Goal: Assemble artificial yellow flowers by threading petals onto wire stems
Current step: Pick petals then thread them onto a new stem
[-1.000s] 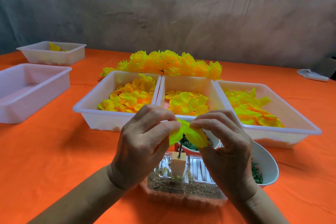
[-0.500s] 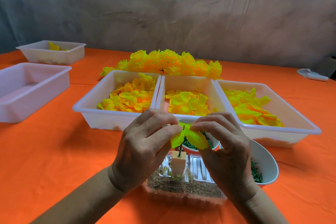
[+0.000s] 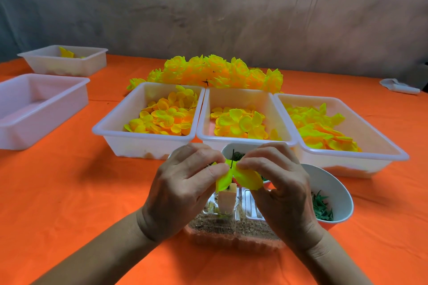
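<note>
Three white trays (image 3: 148, 143) of yellow petals line the orange desk (image 3: 69, 192) (a bowl (image 3: 335, 192) holds green pieces) as left hand (image 3: 183, 190) and right hand (image 3: 282, 192) pinch a yellow petal (image 3: 249, 180) on a wire stem (image 3: 232, 157).

Petal (image 3: 240, 178) pushed lower; wire stem (image 3: 232, 157) tip protrudes.

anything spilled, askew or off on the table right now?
Nothing stands out. Loose petals sit inside the three white trays, finished flowers lie heaped behind them, and the left hand and right hand pinch a yellow petal piece on the upright wire stem.
</note>
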Tool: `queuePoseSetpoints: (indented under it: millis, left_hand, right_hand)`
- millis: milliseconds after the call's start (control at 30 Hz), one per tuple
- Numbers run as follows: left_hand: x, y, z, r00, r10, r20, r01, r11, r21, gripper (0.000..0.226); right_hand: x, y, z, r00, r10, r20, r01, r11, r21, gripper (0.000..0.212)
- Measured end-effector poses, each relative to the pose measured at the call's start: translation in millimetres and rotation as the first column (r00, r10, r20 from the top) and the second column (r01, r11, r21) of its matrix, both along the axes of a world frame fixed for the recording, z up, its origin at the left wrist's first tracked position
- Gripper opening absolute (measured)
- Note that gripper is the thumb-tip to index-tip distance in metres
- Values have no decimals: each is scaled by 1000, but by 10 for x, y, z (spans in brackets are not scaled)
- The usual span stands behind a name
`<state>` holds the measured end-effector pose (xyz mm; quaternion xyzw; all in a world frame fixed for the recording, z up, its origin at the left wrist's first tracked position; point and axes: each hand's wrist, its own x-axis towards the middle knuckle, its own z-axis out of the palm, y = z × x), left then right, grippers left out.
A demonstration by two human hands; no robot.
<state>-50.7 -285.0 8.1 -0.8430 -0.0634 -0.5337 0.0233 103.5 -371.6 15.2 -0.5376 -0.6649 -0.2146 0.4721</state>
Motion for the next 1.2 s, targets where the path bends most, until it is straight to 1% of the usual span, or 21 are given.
queuePoseSetpoints:
  millis: [100, 200, 300, 367, 500, 600, 700, 767, 833, 867, 900, 967, 1000, 1033, 1067, 1133, 1200]
  left_hand:
    - [-3, 24, -64, 999, 35, -24, -35, 999, 22, 34]
    - [1, 4, -86, 998, 43, -42, -42, 999, 15, 29]
    - [13, 3, -88, 999, 31, -41, -32, 999, -8, 35]
    - [23, 7, -73, 998, 28, -52, -29, 999, -13, 33]
    - [6, 3, -111, 993, 64, -95, -62, 998, 27, 29]
    - [-4, -7, -171, 990, 85, -111, -80, 995, 54, 25]
    - [-19, 26, -175, 988, 93, -125, -88, 995, 42, 20]
    - [-42, 17, -146, 986, 38, -165, -42, 999, -22, 12]
    - [-81, 13, -101, 979, -49, -200, 22, 990, -136, 22]
    - [-104, 12, -70, 978, -90, -188, 48, 975, -217, 27]
    - [-120, -5, -45, 981, -126, -146, 75, 946, -315, 28]
    - [-130, -27, 19, 985, -171, 3, 147, 835, -530, 31]
    - [-117, -39, 55, 981, -178, 82, 190, 768, -612, 30]
    - [-88, -59, 83, 976, -172, 131, 215, 719, -661, 27]
    - [-49, -81, 102, 979, -154, 135, 204, 704, -680, 25]
    - [36, -104, 97, 993, -110, 41, 109, 744, -660, 27]
    - [91, -101, 53, 997, -76, -4, 55, 761, -647, 28]
  right_hand:
    - [28, 4, -67, 999, -3, 34, 4, 999, -34, 3]
    - [26, -5, -98, 999, -4, 48, 6, 1000, -28, 13]
    - [24, -2, -98, 998, -2, 56, 4, 999, -38, 17]
    - [15, 9, -95, 996, -10, 84, 13, 999, -39, 19]
    - [25, -9, -123, 989, -34, 144, 43, 997, -58, 9]
    - [25, -34, -152, 987, -41, 157, 52, 996, -69, 11]
    - [18, -49, -160, 985, -49, 164, 62, 995, -74, 6]
    - [24, -63, -163, 987, -44, 155, 58, 995, -87, 4]
    - [41, -84, -178, 991, -29, 134, 44, 993, -107, 8]
    - [49, -96, -189, 991, -25, 129, 40, 992, -118, 13]
    - [57, -108, -200, 992, -23, 125, 39, 991, -130, 20]
    - [65, -131, -218, 993, -23, 119, 40, 989, -144, 34]
    - [66, -142, -216, 992, -22, 121, 40, 989, -145, 36]
    - [67, -152, -212, 991, -20, 129, 38, 989, -143, 34]
    - [68, -165, -204, 990, -18, 142, 39, 989, -144, 29]
    - [79, -200, -184, 986, -9, 168, 35, 988, -152, 24]
    - [148, -236, -154, 986, -8, 166, 33, 989, -146, 27]
